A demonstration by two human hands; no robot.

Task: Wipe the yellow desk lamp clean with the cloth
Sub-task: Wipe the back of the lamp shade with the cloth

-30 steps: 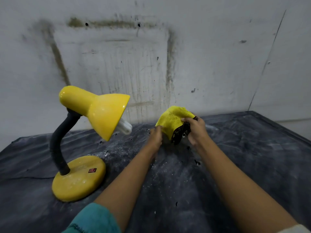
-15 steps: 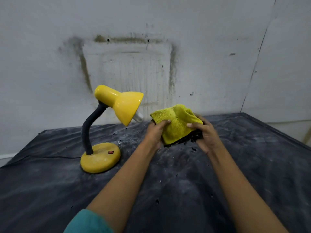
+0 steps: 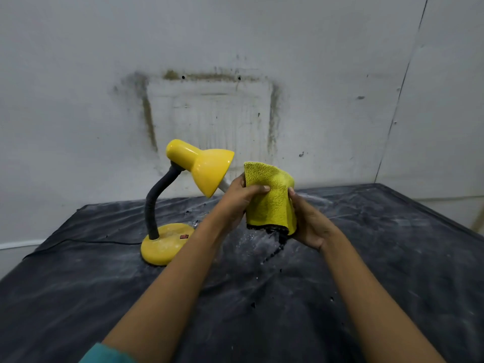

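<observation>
Two hands at centre frame grasp one yellow cloth, held upright above the dusty dark table cover: the left hand pinches its left edge, thumb across the front, while the right hand curls round its lower right side. One yellow desk lamp stands left of centre, with its base on the cover and its black gooseneck upright. Its shade tilts down just beside the cloth; contact cannot be told.

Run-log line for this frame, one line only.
left hand + right hand: grip cloth | lamp: standing, dusty | wipe: not started
</observation>
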